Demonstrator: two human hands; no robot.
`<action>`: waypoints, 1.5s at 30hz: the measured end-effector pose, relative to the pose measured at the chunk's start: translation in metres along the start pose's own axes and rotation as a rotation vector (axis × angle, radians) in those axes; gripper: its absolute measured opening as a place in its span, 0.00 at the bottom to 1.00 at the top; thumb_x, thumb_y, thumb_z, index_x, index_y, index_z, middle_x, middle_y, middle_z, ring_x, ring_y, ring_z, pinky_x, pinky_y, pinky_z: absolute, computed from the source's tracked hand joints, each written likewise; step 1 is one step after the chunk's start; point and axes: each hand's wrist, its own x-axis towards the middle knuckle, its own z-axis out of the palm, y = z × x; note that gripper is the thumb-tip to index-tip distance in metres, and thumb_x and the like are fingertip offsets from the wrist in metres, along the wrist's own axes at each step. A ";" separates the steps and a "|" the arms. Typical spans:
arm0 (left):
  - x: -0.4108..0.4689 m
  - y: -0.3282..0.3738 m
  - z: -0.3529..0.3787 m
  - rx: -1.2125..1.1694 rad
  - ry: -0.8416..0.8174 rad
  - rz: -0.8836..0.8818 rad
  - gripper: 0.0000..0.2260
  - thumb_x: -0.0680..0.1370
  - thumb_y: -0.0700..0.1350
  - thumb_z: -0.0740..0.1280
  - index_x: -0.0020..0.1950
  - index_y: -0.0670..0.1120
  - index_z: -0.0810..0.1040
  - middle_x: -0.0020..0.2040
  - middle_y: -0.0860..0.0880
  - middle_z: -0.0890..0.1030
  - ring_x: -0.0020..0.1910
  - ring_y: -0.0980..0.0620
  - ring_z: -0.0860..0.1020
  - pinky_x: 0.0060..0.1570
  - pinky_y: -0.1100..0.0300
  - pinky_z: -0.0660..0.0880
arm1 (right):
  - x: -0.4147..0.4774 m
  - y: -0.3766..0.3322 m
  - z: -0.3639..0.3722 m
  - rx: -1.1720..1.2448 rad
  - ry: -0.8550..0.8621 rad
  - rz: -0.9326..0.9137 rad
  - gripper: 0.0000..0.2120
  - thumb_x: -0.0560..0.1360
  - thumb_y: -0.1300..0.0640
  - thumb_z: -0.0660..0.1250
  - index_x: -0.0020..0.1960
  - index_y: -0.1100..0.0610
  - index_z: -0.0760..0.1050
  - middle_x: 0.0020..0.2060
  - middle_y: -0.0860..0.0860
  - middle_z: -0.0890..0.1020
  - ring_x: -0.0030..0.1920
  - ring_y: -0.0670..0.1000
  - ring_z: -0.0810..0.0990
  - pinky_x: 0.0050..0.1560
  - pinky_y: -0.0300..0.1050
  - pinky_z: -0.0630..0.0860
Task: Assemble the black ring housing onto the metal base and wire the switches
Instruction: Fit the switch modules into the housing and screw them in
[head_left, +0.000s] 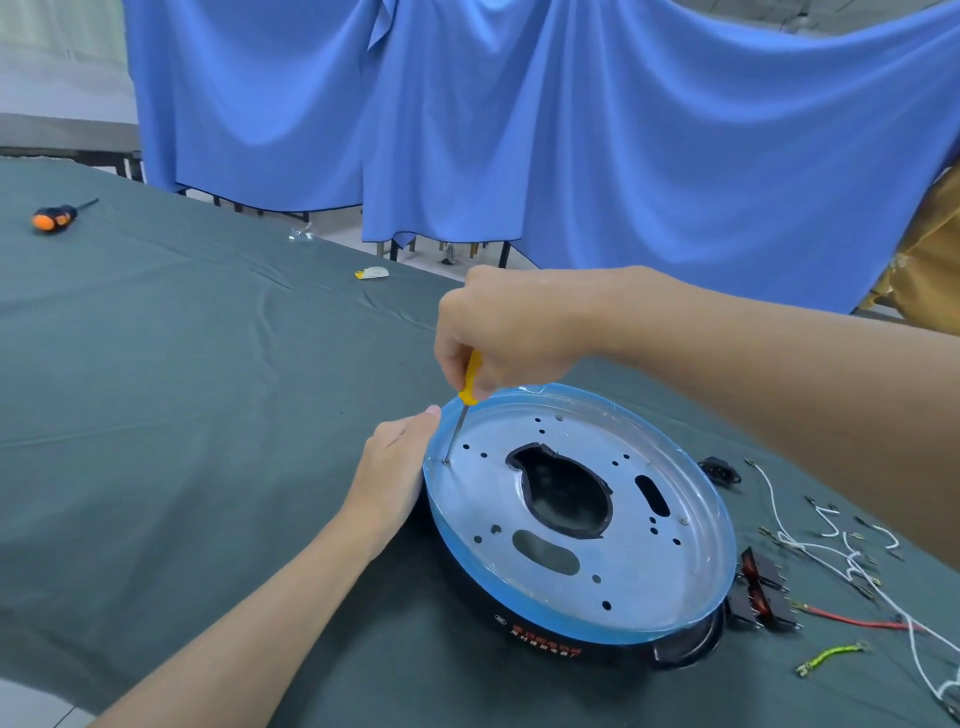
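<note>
One blue-rimmed metal base (639, 587), right hand (509, 327) gripping yellow screwdriver (470, 379), left hand (389, 467) against base, grip unclear.

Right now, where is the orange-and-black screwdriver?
The orange-and-black screwdriver lies at the head view's far left on the green cloth, far from the metal base.

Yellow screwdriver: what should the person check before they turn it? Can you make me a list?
1. Right hand grips the yellow screwdriver: ok.
2. Its tip meets the screw near the rim of the metal base: ok.
3. Tip seated fully in the screw head: cannot tell.
4. Left hand rests against the base's edge to steady it: ok.
5. Metal base sits on the black ring housing: ok.
6. Switches and wires lie clear of the tool, off to the right: ok.
</note>
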 end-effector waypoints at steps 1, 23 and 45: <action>0.000 0.000 0.000 0.004 0.005 0.004 0.23 0.75 0.56 0.59 0.36 0.36 0.60 0.35 0.45 0.63 0.38 0.46 0.60 0.44 0.52 0.57 | 0.000 0.000 0.001 0.013 0.016 -0.019 0.05 0.73 0.59 0.70 0.42 0.50 0.81 0.29 0.41 0.77 0.30 0.41 0.74 0.27 0.35 0.67; -0.002 0.002 0.000 -0.016 -0.006 -0.003 0.24 0.74 0.57 0.59 0.37 0.35 0.63 0.36 0.45 0.65 0.38 0.46 0.61 0.43 0.52 0.58 | -0.004 0.001 0.029 0.580 0.046 0.458 0.11 0.78 0.59 0.58 0.38 0.59 0.71 0.24 0.50 0.81 0.25 0.43 0.79 0.40 0.38 0.77; 0.001 -0.005 -0.002 -0.019 0.003 -0.022 0.21 0.74 0.59 0.61 0.37 0.40 0.65 0.37 0.45 0.67 0.38 0.46 0.63 0.45 0.51 0.59 | 0.002 -0.002 0.014 -0.007 0.039 -0.071 0.14 0.73 0.63 0.63 0.29 0.62 0.67 0.21 0.50 0.61 0.30 0.50 0.61 0.26 0.41 0.56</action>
